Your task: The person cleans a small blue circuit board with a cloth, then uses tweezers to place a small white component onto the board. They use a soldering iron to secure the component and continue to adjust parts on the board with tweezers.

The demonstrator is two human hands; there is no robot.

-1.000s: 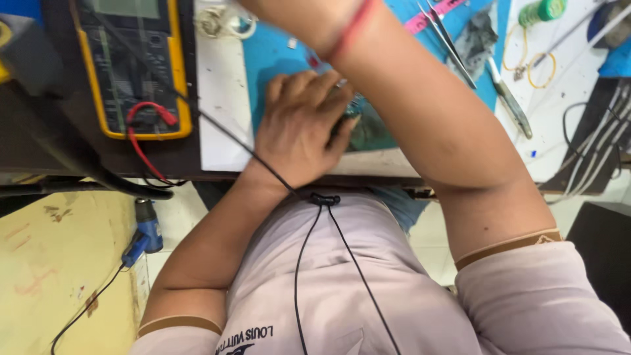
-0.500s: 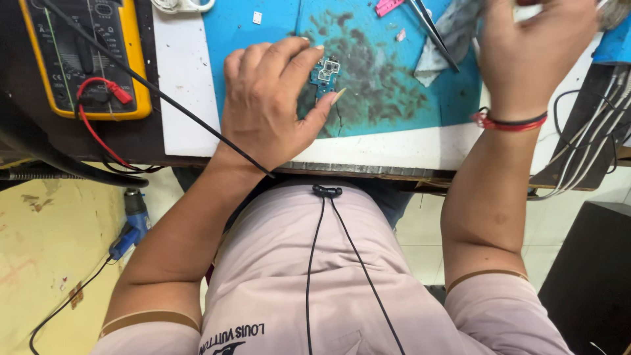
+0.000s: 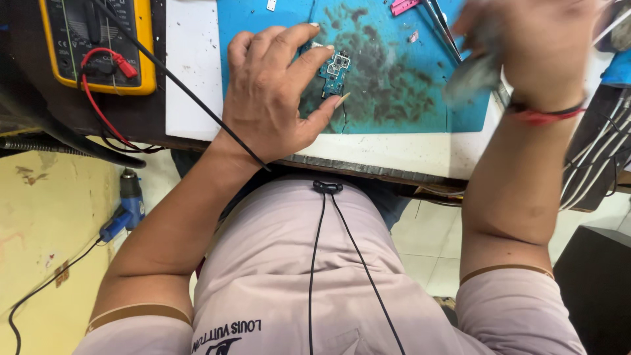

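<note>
Since the earlier frame I note the right hand [image 3: 532, 52] has dropped lower over the far edge of the teal work mat [image 3: 420, 98], and it now shows as a blur. A grey, blurred object [image 3: 470, 77] sits under its fingers; I cannot tell whether they are clenched on it or what it is.

The left hand [image 3: 276, 98] has kept its place. Its fingers are spread and pressed down, not clenched, pinning a small blue circuit board [image 3: 334, 71] to the mat. The board lies just past the index fingertip and above the thumb tip, touching both.

Surroundings: a black lead [image 3: 177, 82] crosses over the left wrist. Left of the knuckles lies a white sheet [image 3: 190, 72], and beyond it a yellow multimeter [image 3: 98, 46] with a red plug [image 3: 121, 66] seated in it. Metal tweezers [image 3: 440, 23] and a pink tool [image 3: 402, 6] rest beyond the right fingers. The mat is smeared with dark residue around the board. A red band [image 3: 549, 115] circles the right wrist. A small white chip [image 3: 271, 5] lies above the left fingertips.
</note>
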